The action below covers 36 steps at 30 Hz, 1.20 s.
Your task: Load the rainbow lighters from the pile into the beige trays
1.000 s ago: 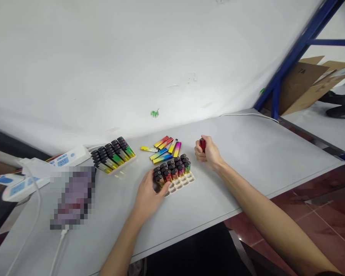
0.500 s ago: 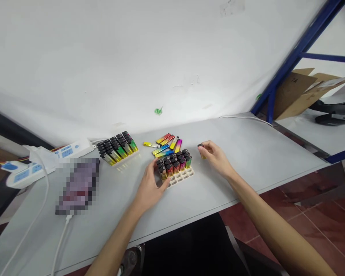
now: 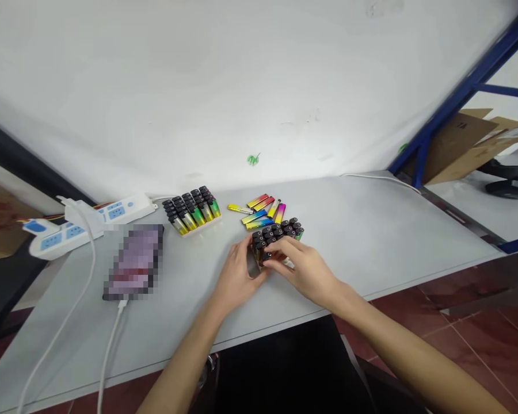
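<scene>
My left hand [image 3: 235,279] is wrapped round the left side of a pale tray [image 3: 289,263] with black-topped, coloured lighters [image 3: 277,229] upright in its holes. My right hand [image 3: 313,273] pinches one lighter [image 3: 267,256] by its black top, at the front left row of that tray. My fingers hide most of the tray's front part and the held lighter's lower body. Just behind the tray, several loose lighters [image 3: 280,213] in red, yellow, blue and pink lie flat on the grey table.
To the left stands a second pale tray [image 3: 204,227] full of upright lighters [image 3: 192,208]. Further left are a blurred-out phone [image 3: 136,259] on a white cable [image 3: 107,356] and a power strip [image 3: 75,233]. A blue frame [image 3: 423,152] and cardboard boxes [image 3: 466,144] are at the right.
My right hand has come in from the right with the lighter and is now over the tray's front row. My left hand stays at the tray; the view has shifted slightly.
</scene>
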Tool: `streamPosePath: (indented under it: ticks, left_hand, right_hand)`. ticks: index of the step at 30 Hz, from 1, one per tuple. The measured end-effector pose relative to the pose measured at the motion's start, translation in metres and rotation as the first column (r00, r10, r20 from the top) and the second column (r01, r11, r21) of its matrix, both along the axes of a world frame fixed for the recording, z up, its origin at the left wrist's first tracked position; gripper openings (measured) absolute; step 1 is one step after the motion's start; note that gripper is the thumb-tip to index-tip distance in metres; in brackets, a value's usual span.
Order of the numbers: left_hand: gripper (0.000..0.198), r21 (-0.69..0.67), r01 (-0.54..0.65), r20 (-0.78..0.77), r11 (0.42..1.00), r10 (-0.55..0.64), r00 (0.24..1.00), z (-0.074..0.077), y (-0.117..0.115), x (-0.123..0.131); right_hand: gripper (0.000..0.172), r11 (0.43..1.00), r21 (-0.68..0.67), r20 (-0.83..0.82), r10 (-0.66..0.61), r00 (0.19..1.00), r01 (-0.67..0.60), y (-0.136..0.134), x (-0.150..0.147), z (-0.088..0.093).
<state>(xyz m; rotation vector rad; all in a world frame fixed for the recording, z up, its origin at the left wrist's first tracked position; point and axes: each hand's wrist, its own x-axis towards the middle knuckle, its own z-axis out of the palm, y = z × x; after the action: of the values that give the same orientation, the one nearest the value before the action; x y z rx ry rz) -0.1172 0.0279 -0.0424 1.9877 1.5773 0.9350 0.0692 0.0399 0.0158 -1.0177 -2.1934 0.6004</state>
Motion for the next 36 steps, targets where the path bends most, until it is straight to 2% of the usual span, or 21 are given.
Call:
streamPosePath:
  ticks: [3,9,12,14,17,19,21,23,25,27,31,33,36]
  left_hand:
    - [0.067,-0.010,-0.003,0.004,1.000,0.003,1.000,0.000,0.000,-0.001]
    - [0.061,-0.023,-0.022,0.017,0.999,0.023,1.000,0.001,0.000,0.000]
    - [0.058,-0.010,-0.034,0.006,0.999,0.034,0.999,0.001,0.000,0.001]
    - [0.058,-0.003,-0.042,0.007,0.999,0.042,0.999,0.001,0.000,0.001]
    - [0.061,-0.005,-0.059,0.018,0.998,0.059,0.998,0.002,0.000,0.001]
    - [0.060,-0.021,-0.070,0.024,0.997,0.070,0.997,0.002,0.000,0.000]
    - [0.058,-0.039,-0.078,0.030,0.996,0.079,0.996,0.003,0.000,0.000]
    - [0.057,-0.045,-0.086,0.038,0.995,0.088,0.995,0.003,0.001,0.001]
    - [0.057,-0.038,-0.093,0.043,0.995,0.095,0.995,0.002,0.001,0.001]
    - [0.057,-0.032,-0.099,0.042,0.995,0.100,0.994,0.001,0.002,0.001]
    - [0.057,-0.036,-0.109,0.029,0.993,0.110,0.993,0.001,0.001,0.001]
    - [0.057,-0.036,-0.117,0.016,0.992,0.118,0.993,0.002,0.000,0.002]
    - [0.057,-0.048,-0.125,0.007,0.991,0.126,0.992,0.003,0.000,0.002]
  right_hand:
    - [0.018,0.998,0.029,0.045,-0.051,0.998,0.049,0.000,-0.008,-0.009]
    - [0.018,0.998,0.029,0.102,-0.063,0.993,0.061,0.002,-0.009,-0.006]
    - [0.011,0.988,0.129,0.215,-0.109,0.971,0.083,-0.001,-0.009,-0.002]
    - [0.015,0.976,0.207,0.240,-0.123,0.963,0.073,0.000,-0.007,0.004]
    - [0.027,0.957,0.254,0.117,-0.175,0.978,0.141,0.020,0.003,0.015]
    - [0.030,0.931,0.236,0.022,-0.291,0.957,0.278,0.048,0.014,0.018]
    - [0.029,0.922,0.193,0.031,-0.347,0.937,0.335,0.082,0.025,0.013]
    - [0.029,0.960,0.100,0.133,-0.275,0.952,0.263,0.113,0.035,0.001]
    - [0.029,0.980,-0.002,0.280,-0.189,0.941,0.197,0.131,0.040,-0.013]
    - [0.031,0.968,-0.035,0.342,-0.224,0.913,0.250,0.137,0.042,-0.024]
    - [0.030,0.908,0.005,0.381,-0.390,0.838,0.420,0.131,0.042,-0.033]
    - [0.026,0.893,-0.001,0.356,-0.421,0.835,0.450,0.130,0.043,-0.037]
    - [0.036,0.899,-0.033,0.262,-0.413,0.872,0.436,0.133,0.049,-0.047]
